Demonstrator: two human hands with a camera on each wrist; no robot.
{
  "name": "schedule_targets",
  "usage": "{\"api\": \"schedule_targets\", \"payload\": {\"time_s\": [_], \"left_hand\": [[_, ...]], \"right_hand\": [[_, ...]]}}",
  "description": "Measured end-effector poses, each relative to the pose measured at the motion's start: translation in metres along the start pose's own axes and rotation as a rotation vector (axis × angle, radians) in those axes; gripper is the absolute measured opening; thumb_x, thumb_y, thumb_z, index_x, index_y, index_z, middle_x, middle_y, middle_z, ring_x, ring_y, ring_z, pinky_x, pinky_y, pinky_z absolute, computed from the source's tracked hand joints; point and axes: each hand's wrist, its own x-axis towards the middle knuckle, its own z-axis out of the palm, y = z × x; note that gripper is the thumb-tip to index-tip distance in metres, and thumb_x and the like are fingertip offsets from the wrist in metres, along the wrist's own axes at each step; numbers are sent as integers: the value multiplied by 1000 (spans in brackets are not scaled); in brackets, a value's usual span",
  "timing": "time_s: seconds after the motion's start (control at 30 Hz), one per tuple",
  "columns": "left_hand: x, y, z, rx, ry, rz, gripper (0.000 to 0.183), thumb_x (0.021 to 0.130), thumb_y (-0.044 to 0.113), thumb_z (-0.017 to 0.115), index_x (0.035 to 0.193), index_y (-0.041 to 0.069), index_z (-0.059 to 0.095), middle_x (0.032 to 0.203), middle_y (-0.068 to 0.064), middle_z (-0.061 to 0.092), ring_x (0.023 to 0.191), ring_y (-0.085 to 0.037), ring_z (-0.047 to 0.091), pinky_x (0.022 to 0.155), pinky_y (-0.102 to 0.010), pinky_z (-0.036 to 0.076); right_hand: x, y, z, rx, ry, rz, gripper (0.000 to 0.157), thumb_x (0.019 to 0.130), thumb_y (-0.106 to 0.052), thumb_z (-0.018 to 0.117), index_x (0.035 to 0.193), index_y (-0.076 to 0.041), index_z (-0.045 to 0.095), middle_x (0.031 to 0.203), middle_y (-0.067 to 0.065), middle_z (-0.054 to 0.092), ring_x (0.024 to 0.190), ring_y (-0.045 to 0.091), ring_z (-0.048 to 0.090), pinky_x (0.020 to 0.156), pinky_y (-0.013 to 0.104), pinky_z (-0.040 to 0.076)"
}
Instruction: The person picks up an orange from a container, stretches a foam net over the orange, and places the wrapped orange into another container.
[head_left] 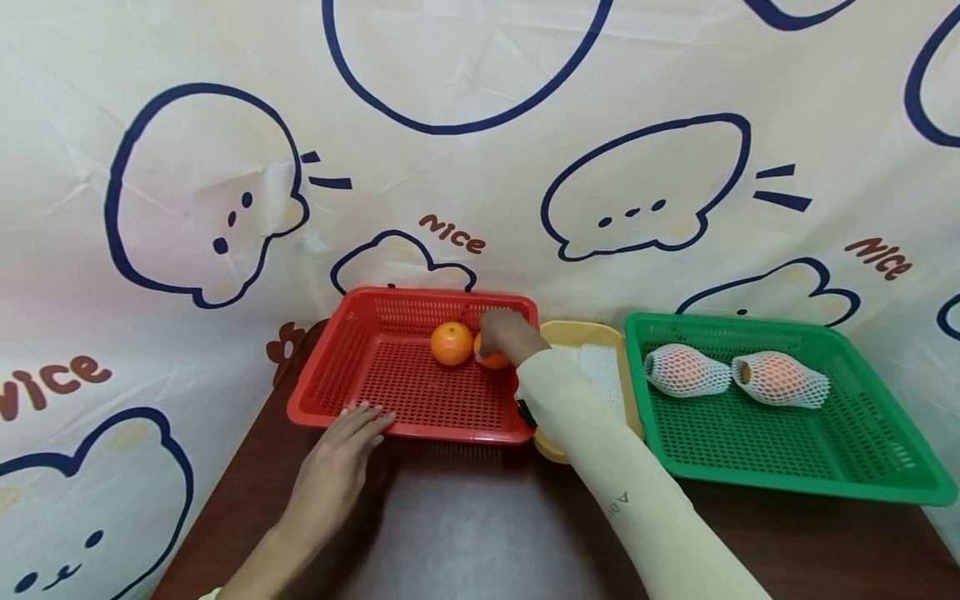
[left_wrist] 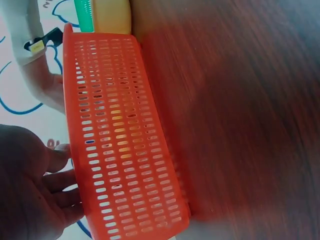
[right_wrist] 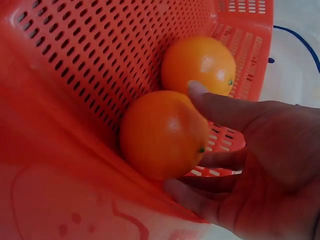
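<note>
Two oranges sit side by side at the back right of the red basket [head_left: 427,400]. My right hand [head_left: 513,335] reaches in over the right orange [right_wrist: 161,135]. In the right wrist view the thumb lies against its top and the fingers curl round its far side. The other orange [head_left: 452,343] is just left of it, untouched by the fingers as far as I can tell. My left hand [head_left: 337,462] rests on the basket's front left rim with its fingers extended; in the left wrist view the thumb and fingers meet the rim of the basket [left_wrist: 120,150].
A yellow basket [head_left: 632,400] with white foam netting [head_left: 600,375] stands right of the red one, partly behind my right sleeve. Further right, a green basket [head_left: 750,450] holds two fruits in foam nets [head_left: 686,371]. A patterned cloth hangs behind the dark table [head_left: 465,533].
</note>
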Motion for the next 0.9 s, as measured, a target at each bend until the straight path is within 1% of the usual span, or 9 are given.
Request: {"api": "schedule_targets", "payload": {"time_s": [0.07,0.13,0.27,0.4,0.47,0.57,0.7,0.77,0.9], "left_hand": [[1,1,1,-5,6,0,34,91,-3,72,123,8,74,126,-15,72,127,-36,63,108,-58,46],[1,2,1,-8,11,3,34,90,-3,73,122,8,74,125,-14,72,126,-36,64,108,-58,46],[2,3,2,-7,20,13,33,90,-3,73,121,7,74,125,-14,73,126,-35,64,108,-57,47],[3,3,3,-2,22,17,33,90,-4,72,122,8,74,125,-14,73,126,-35,64,108,-56,47],[3,4,3,-3,20,17,33,90,-4,72,122,8,74,124,-14,73,125,-35,64,108,-56,47],[3,3,4,-3,17,18,33,91,-4,72,122,7,74,124,-14,73,125,-35,65,109,-55,47],[2,3,5,6,18,22,33,91,-4,72,121,7,74,124,-13,73,125,-35,65,109,-55,47],[2,3,5,9,20,22,32,90,-4,72,121,7,75,123,-13,73,124,-35,65,109,-55,47],[2,4,5,10,26,13,30,91,-3,72,120,7,75,122,-14,74,123,-35,66,108,-55,48]], "right_hand": [[4,-6,-2,-34,-23,95,42,94,-16,74,135,-9,64,130,8,63,114,27,55,104,38,51],[4,-6,-2,-19,-15,126,40,93,-10,74,132,-8,65,129,9,62,111,28,54,100,38,52],[2,-3,2,-14,49,98,34,92,-10,74,125,-6,67,127,12,61,110,30,52,96,38,53],[9,-2,11,-76,133,75,38,88,-17,78,122,-5,68,120,12,63,106,29,53,93,37,53],[12,-4,13,-92,145,78,43,86,-18,80,124,-5,66,120,12,62,104,28,54,91,35,53],[12,-5,14,-76,143,77,53,86,-18,81,132,-1,61,134,18,56,104,28,56,93,34,55],[9,-7,15,-67,130,81,66,87,-16,80,145,0,51,153,24,41,111,29,56,99,35,56],[6,-8,14,-52,112,101,66,87,-14,79,145,-2,51,152,22,42,114,29,54,101,37,55],[-2,-10,8,-27,63,110,54,87,-13,80,136,-6,59,134,12,57,112,28,53,97,35,53]]}}
